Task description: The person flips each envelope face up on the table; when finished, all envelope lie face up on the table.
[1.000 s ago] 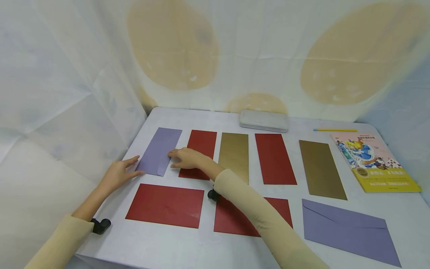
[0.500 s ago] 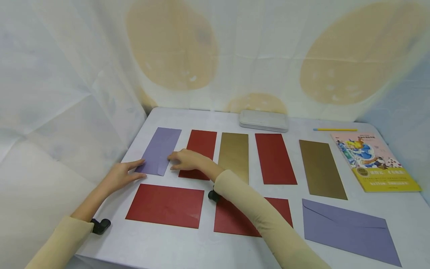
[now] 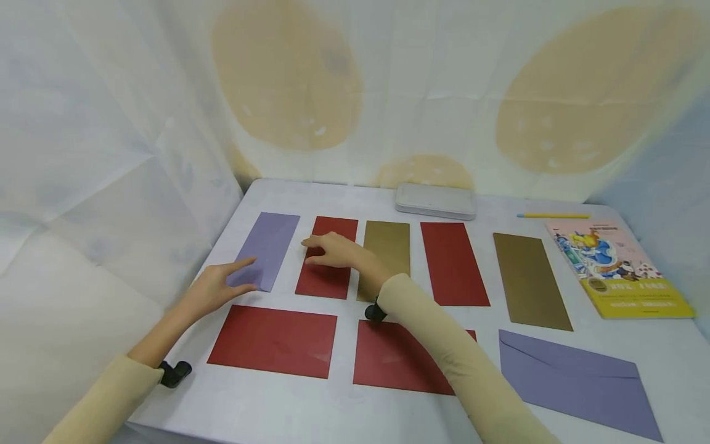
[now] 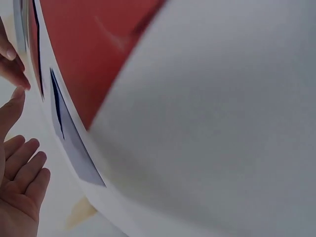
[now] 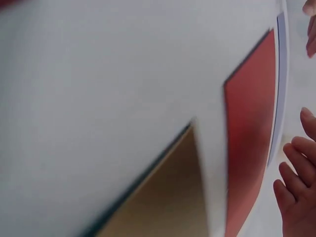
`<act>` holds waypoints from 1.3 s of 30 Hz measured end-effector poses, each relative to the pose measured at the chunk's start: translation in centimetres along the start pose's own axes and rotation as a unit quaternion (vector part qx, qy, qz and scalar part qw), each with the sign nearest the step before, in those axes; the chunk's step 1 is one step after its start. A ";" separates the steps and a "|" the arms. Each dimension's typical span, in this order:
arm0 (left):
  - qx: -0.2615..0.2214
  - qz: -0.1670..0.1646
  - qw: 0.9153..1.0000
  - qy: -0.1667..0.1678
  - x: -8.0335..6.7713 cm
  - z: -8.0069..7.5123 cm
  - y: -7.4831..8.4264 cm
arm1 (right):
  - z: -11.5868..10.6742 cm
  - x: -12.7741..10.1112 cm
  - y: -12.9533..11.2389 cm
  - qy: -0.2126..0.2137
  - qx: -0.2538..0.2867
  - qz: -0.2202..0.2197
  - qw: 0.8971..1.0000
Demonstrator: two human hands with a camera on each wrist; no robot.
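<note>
My left hand [image 3: 216, 290] is over the left end of the table, thumb and fingers spread and nothing between them. Its fingertips overlap the near end of a lilac envelope [image 3: 273, 240] that lies flat, upright in the back row. To the right, my right hand [image 3: 338, 251] hovers over a red envelope [image 3: 324, 285], its fingers reaching left and holding nothing. In the left wrist view the left palm [image 4: 19, 197] shows with relaxed fingers, above the table surface. The right wrist view shows the right hand [image 5: 298, 182] apart from the red envelope [image 5: 249, 123] below.
A gold envelope [image 3: 388, 246], a red one [image 3: 455, 265] and another gold one [image 3: 532, 280] continue the back row. In front lie two red envelopes and a lilac envelope [image 3: 577, 382]. Behind are a grey case [image 3: 435, 201], a yellow pencil [image 3: 554, 216] and a book [image 3: 616, 265].
My right hand has left the lilac envelope's right edge and moved right over the red envelope. My left hand has lifted off the lilac envelope's near end and shifted slightly right.
</note>
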State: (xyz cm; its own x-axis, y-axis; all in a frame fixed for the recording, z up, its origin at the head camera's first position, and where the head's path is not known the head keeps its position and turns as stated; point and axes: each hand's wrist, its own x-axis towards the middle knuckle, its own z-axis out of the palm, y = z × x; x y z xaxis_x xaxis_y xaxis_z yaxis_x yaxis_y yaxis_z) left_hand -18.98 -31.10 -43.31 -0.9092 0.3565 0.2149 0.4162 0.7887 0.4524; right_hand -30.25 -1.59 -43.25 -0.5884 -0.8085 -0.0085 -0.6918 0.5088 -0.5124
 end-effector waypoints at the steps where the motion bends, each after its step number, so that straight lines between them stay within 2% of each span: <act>1: -0.004 0.005 1.000 -0.002 0.1 0.2 0.3 | -0.1 -0.3 0.4 0.002 0.000 0.004 1.000; 9: -0.026 0.044 0.998 -0.023 1.4 2.4 2.3 | -0.5 -1.7 2.7 0.010 0.001 0.041 0.999; 13: -0.020 0.081 0.996 -0.030 2.2 3.7 3.2 | -1.1 -2.2 3.4 0.020 0.007 0.053 0.998; 16: -0.008 0.095 0.995 -0.039 2.8 4.4 3.7 | -1.6 -2.5 4.0 0.023 0.004 0.063 0.998; 25: 0.002 0.072 0.993 -0.094 4.7 5.9 4.6 | -3.6 -3.2 5.6 0.038 0.008 0.121 0.992; 34: 0.005 0.074 0.993 -0.092 5.5 6.7 4.9 | -4.1 -3.0 6.7 0.028 -0.014 0.167 0.985; 39: 0.016 0.080 0.992 -0.093 5.7 6.7 4.9 | -4.2 -3.1 7.0 0.022 -0.027 0.174 0.984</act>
State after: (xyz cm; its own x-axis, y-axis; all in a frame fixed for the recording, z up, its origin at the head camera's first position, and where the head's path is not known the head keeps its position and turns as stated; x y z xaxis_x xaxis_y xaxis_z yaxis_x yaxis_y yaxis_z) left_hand -22.22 -21.87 -45.69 -0.8185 0.5627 0.1162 0.5576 0.7292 0.3967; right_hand -35.06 5.72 -43.22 -0.8109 -0.5689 -0.1375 -0.4650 0.7689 -0.4387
